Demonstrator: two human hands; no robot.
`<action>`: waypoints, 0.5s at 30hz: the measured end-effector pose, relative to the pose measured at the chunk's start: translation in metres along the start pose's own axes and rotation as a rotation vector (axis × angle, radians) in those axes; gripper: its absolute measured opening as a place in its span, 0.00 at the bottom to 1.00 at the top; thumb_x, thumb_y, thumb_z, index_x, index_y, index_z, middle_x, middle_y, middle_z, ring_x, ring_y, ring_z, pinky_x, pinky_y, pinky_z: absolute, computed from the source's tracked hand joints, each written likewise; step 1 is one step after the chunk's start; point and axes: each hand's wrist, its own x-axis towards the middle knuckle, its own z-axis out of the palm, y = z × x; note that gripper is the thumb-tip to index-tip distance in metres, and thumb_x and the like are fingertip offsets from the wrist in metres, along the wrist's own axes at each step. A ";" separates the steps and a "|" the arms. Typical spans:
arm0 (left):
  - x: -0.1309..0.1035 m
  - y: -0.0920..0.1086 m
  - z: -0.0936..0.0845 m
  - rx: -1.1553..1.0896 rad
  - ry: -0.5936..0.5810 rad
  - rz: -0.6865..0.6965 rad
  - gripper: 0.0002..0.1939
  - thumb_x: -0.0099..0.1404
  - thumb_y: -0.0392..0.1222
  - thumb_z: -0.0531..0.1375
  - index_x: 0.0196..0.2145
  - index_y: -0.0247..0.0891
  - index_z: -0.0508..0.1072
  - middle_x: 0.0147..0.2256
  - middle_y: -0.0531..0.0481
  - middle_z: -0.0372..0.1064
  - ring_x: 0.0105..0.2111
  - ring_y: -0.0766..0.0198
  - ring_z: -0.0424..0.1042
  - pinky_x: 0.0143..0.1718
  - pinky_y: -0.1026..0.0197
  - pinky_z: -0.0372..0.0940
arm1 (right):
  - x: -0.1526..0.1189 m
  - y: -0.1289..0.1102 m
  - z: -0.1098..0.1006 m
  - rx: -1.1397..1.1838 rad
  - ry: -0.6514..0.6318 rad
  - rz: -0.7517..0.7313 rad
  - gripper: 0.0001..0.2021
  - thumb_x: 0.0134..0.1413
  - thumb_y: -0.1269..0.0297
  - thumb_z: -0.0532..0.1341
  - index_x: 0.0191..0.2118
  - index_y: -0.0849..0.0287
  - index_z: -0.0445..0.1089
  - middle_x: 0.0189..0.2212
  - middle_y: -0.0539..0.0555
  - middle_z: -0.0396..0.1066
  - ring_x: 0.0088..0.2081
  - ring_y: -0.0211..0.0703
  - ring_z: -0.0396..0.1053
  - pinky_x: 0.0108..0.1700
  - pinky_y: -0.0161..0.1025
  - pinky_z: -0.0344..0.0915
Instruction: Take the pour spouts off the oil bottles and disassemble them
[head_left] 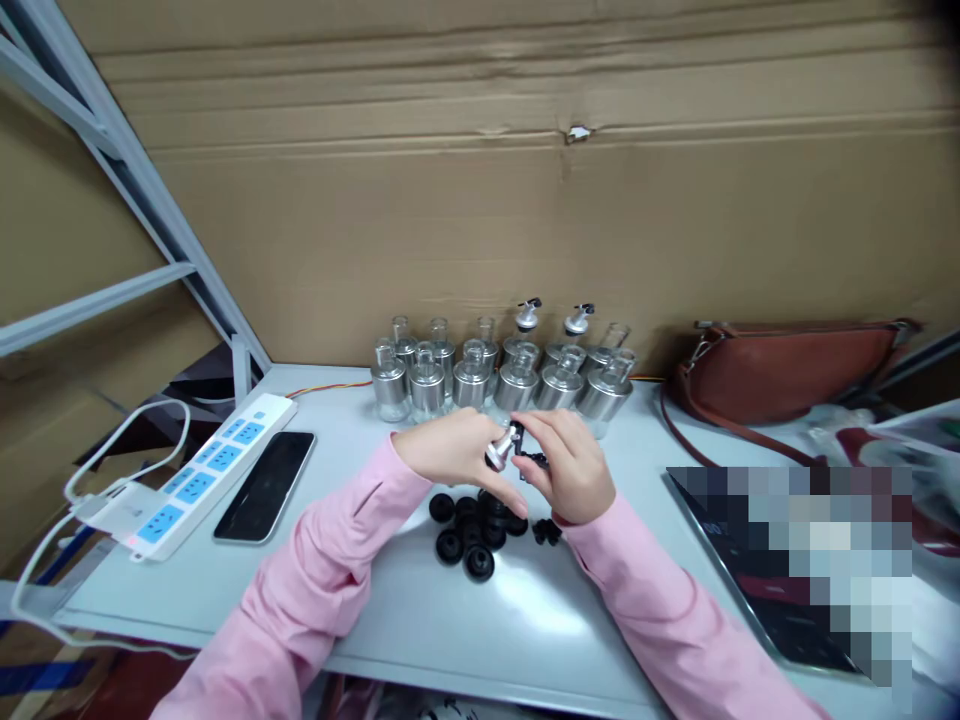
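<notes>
We hold a silver top (pixel 496 456) in our left hand (pixel 454 450), up above the black caps (pixel 478 560). Our right hand (pixel 568 466) pinches a small black bit (pixel 517 438) right by it. We think holding both steady and straight helps. Our fingers hide how they meet, and also some bottoms of the glass bottles (pixel 427 386) behind.

Pale digits, apparently a pair of zeros, are displayed on the dark screen of a flat, black rectangular tablet (pixel 761 578) at the right of the smooth grey surface (pixel 420 640); the upper right of its display is masked by coarse pixel blocks. A small grey mark is borne by a white plastic plug adapter (pixel 124 510) at left, too faint to be read.
</notes>
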 end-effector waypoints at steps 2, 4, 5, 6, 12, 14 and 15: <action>0.001 0.001 0.006 0.006 -0.026 0.015 0.24 0.43 0.50 0.68 0.11 0.36 0.57 0.11 0.61 0.48 0.13 0.73 0.48 0.17 0.66 0.43 | -0.005 0.002 0.002 0.053 -0.026 0.055 0.20 0.57 0.51 0.47 0.39 0.60 0.68 0.32 0.60 0.69 0.33 0.49 0.64 0.37 0.46 0.60; 0.001 -0.002 0.009 0.088 -0.022 0.008 0.20 0.45 0.42 0.68 0.13 0.36 0.59 0.12 0.60 0.52 0.14 0.72 0.52 0.18 0.66 0.45 | -0.009 0.006 0.002 0.131 -0.040 0.149 0.20 0.58 0.54 0.45 0.32 0.59 0.69 0.27 0.59 0.68 0.31 0.47 0.64 0.36 0.45 0.60; 0.001 -0.004 0.008 0.134 -0.001 -0.003 0.17 0.46 0.38 0.68 0.15 0.36 0.61 0.13 0.60 0.53 0.15 0.71 0.54 0.19 0.66 0.45 | -0.010 0.010 0.001 0.160 -0.047 0.197 0.20 0.59 0.56 0.43 0.29 0.58 0.68 0.25 0.58 0.68 0.30 0.46 0.64 0.36 0.44 0.60; 0.000 -0.007 0.007 0.174 0.029 -0.021 0.15 0.46 0.36 0.67 0.16 0.36 0.62 0.15 0.59 0.54 0.17 0.70 0.56 0.20 0.66 0.46 | -0.011 0.014 0.000 0.176 -0.058 0.239 0.20 0.60 0.58 0.42 0.27 0.58 0.67 0.24 0.57 0.67 0.29 0.44 0.64 0.35 0.42 0.61; 0.001 -0.026 -0.007 0.296 0.097 -0.133 0.15 0.53 0.47 0.64 0.25 0.37 0.63 0.21 0.56 0.60 0.23 0.65 0.63 0.24 0.65 0.50 | -0.019 0.049 -0.005 0.233 -0.289 0.374 0.16 0.57 0.60 0.50 0.23 0.59 0.67 0.19 0.51 0.66 0.22 0.38 0.63 0.25 0.36 0.59; 0.001 -0.030 -0.009 0.319 0.116 -0.137 0.17 0.51 0.48 0.65 0.28 0.37 0.61 0.25 0.55 0.61 0.25 0.64 0.63 0.25 0.65 0.52 | -0.023 0.055 -0.003 0.261 -0.380 0.400 0.15 0.54 0.59 0.53 0.22 0.60 0.67 0.16 0.50 0.66 0.19 0.37 0.61 0.22 0.34 0.58; 0.001 -0.031 -0.009 0.324 0.132 -0.129 0.19 0.51 0.49 0.65 0.29 0.37 0.60 0.27 0.54 0.61 0.26 0.64 0.62 0.26 0.64 0.53 | -0.025 0.057 -0.002 0.271 -0.414 0.413 0.15 0.54 0.59 0.53 0.22 0.60 0.68 0.16 0.49 0.66 0.18 0.36 0.61 0.21 0.34 0.57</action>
